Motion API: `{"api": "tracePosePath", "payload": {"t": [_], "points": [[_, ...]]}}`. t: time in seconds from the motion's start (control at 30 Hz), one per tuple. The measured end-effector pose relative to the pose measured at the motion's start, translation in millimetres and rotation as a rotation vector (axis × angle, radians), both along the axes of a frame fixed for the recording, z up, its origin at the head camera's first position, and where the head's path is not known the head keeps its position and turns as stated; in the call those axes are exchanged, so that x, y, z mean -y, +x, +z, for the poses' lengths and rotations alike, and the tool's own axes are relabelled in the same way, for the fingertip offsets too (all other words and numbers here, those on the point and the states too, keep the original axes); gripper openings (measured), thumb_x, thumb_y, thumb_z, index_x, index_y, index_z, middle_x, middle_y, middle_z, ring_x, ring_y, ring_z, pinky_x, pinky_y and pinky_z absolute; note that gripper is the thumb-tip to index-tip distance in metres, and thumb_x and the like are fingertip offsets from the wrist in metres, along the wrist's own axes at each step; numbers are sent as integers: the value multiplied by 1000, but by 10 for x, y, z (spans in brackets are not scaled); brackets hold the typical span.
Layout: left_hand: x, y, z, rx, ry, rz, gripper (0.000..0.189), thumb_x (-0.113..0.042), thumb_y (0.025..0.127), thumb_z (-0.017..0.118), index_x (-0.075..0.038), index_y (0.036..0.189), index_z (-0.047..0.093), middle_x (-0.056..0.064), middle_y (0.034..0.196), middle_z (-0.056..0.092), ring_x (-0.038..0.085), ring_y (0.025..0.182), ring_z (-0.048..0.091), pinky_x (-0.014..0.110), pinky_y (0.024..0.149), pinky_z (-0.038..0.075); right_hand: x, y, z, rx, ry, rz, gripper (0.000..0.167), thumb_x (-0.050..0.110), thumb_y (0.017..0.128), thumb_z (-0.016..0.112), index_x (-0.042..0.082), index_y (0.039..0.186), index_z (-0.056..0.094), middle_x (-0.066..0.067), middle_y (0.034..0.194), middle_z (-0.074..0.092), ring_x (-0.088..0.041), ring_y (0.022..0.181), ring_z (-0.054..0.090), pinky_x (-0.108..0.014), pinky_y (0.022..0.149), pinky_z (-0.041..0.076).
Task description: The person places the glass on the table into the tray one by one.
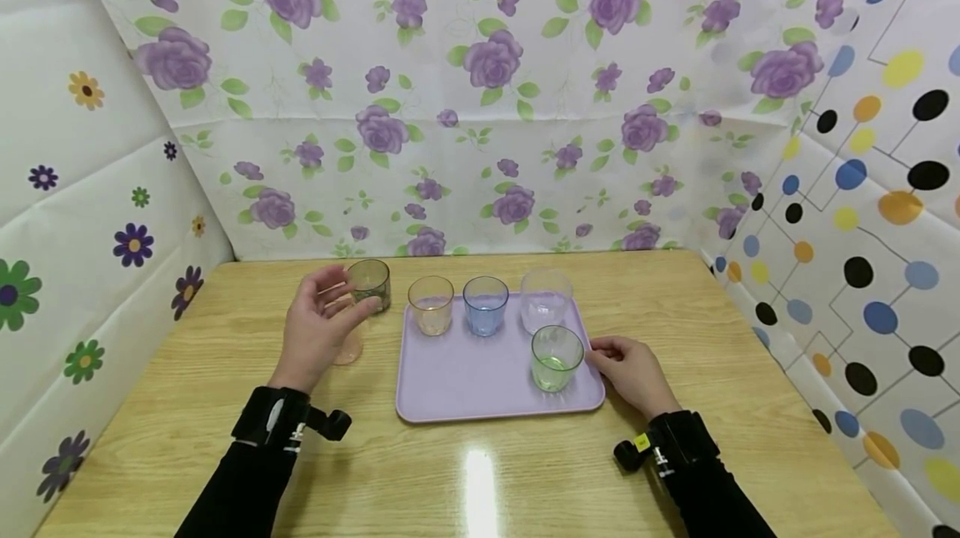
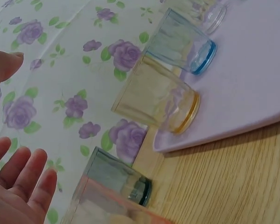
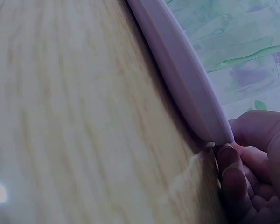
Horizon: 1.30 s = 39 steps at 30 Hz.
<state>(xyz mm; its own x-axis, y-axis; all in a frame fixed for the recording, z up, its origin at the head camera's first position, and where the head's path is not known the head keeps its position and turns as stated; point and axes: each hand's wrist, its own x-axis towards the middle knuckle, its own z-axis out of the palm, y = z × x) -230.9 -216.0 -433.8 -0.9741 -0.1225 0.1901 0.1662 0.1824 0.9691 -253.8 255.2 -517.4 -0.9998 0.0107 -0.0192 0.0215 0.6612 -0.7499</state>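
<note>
clock hours run from the middle of the lilac tray (image 1: 472,384), with twelve farthest from the person; the tray lies flat on the wood-grain counter (image 1: 420,475). at three o'clock the right hand (image 1: 632,373) pinches its rim, thumb above and fingers curled below. the tray looks stiff and fairly light, but loaded like this it should be held at two opposite rims and kept level, since the glassware could slide on its smooth face. just inside the rim, between three and four, stands the green tumbler (image 1: 557,361). at nine, off the tray, the left hand (image 1: 318,336) is raised with its fingers apart, holding nothing, near the pink glass (image 2: 102,205), which it partly hides in the head view. farther back on the tray stand the amber tumbler (image 1: 431,306) at ten, the blue tumbler (image 1: 485,306) near twelve and the clear tumbler (image 1: 543,298) at one. the smoky tumbler (image 1: 377,284) is on the counter at ten. all seem rigid, slick and breakable if glass; grip them low around the wall. beyond hangs the floral cloth (image 1: 450,79).
</note>
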Motion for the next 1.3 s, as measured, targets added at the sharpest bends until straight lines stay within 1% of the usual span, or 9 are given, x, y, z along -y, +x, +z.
{"api": "tracePosePath", "payload": {"t": [0.07,0.2,0.3,0.43,0.6,0.77,0.93,1.1,1.3], "points": [[26,0,0,2,4,22,81,-23,101,81,-9,167,37,14,163,43,23,147,49,29,120,44,0,2,1,1,-1,-1,34,27,105,74,4,130,78,-8,111,79,-17,100,71,-27,86,55],[71,1,-4,15,28,64,78,-23,102,81,-12,166,39,4,159,47,18,146,49,24,118,43,-2,3,0,5,0,-4,34,27,105,74,4,130,78,-8,111,79,-18,100,71,-28,86,55],[103,-11,-18,16,43,95,77,-22,101,82,-10,165,40,-2,153,50,16,145,50,25,119,42,0,1,-1,6,3,-6,34,28,105,74,4,130,78,-8,110,79,-17,100,70,-27,86,55],[144,-25,-46,2,55,126,77,-19,99,83,-8,163,42,-5,147,52,17,145,51,31,123,41,0,0,1,2,2,-5,33,27,105,74,4,129,79,-8,109,79,-17,99,70,-26,84,55],[193,-45,-90,-1,62,157,74,-16,100,82,-8,162,43,-11,142,53,18,145,50,29,123,41,-2,1,1,1,-4,-4,33,27,105,74,4,129,78,-8,109,79,-17,99,70,-26,84,55],[234,-74,-141,-11,78,206,73,-13,97,84,-8,159,46,-14,137,54,12,140,51,29,124,39,-2,-6,-5,4,-7,-7,34,27,105,74,5,130,78,-8,109,79,-17,99,70,-26,84,55],[272,-60,-171,8,78,203,75,-16,99,83,-8,162,43,-6,148,51,12,144,47,37,131,34,0,-10,-1,0,-2,-4,34,27,105,74,5,130,78,-8,110,79,-17,99,70,-26,85,55],[324,-62,-238,50,56,166,84,-20,101,82,-8,168,34,10,168,41,25,158,39,42,136,27,3,-6,7,4,-4,-3,34,27,106,74,5,131,78,-7,111,79,-17,99,70,-27,86,55],[332,-78,-330,97,56,137,90,-22,99,83,-8,170,30,13,172,37,29,161,35,42,137,25,5,-3,9,6,-15,-4,33,27,106,74,5,130,78,-8,111,79,-17,99,70,-26,84,55]]}}
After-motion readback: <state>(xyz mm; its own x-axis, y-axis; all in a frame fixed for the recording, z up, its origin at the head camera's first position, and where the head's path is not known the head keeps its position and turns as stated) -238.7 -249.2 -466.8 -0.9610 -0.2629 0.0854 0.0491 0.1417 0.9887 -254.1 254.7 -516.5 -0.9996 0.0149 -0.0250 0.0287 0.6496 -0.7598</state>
